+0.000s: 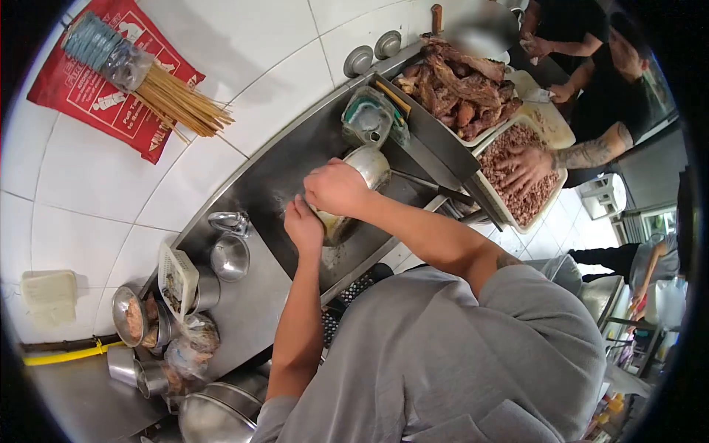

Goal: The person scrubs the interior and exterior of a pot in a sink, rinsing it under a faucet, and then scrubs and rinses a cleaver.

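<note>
Over the metal sink (277, 210), a round metal pot (371, 167) is held tilted on its side. My right hand (336, 188) is closed at the pot's upper rim, with the fingertips hidden. Just below it, my left hand (303, 225) has its fingers closed on the near edge of the same pot. Yellowish residue shows at the pot's lower side. Whether a small scrubber sits under my right hand cannot be seen. A clear plastic container (367, 118) stands behind the pot in the sink's far corner.
Left of the sink are a metal bowl (230, 258), a white basket (177, 283) and a bagged item (193, 347). Roasted meat (465, 85) is piled at the far right. Another person's hand (526, 168) rests in a tub of chopped meat (509, 193). Skewers (185, 100) hang on the wall.
</note>
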`<state>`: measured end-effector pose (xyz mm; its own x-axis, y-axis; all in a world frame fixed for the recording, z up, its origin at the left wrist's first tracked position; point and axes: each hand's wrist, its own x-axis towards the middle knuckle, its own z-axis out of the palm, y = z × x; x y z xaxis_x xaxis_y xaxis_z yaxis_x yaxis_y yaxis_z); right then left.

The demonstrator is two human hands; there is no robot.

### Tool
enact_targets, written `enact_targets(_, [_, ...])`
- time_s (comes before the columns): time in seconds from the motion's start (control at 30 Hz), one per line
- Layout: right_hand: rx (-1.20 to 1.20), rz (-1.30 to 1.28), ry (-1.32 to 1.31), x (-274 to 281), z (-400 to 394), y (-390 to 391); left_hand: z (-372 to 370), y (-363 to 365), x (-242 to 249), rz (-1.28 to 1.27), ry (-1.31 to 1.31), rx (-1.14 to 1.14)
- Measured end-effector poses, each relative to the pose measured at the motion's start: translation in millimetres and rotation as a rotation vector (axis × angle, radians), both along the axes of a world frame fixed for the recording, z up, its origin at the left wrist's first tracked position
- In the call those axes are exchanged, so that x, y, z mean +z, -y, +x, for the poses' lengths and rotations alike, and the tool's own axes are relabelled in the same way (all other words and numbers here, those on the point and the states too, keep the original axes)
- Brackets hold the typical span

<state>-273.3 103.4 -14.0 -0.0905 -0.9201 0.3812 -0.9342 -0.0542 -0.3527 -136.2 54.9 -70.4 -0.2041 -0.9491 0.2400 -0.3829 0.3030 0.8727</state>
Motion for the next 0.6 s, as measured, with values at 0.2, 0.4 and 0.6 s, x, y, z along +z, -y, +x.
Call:
enact_targets(0.2, [-0.338, -0.035, 0.344, -7, -53, -3, 4, -7, 0, 0.015, 0.058, 0.001])
enact_targets(0.4, [-0.003, -0.055, 0.075, -3, -22, 0, -9, -16, 5, 0.005, 0.082, 0.015])
enact_targets(0.6, [0.071, -0.027, -0.061, 6, -23, -11, -16, -26, 11, -0.038, 0.074, -0.002])
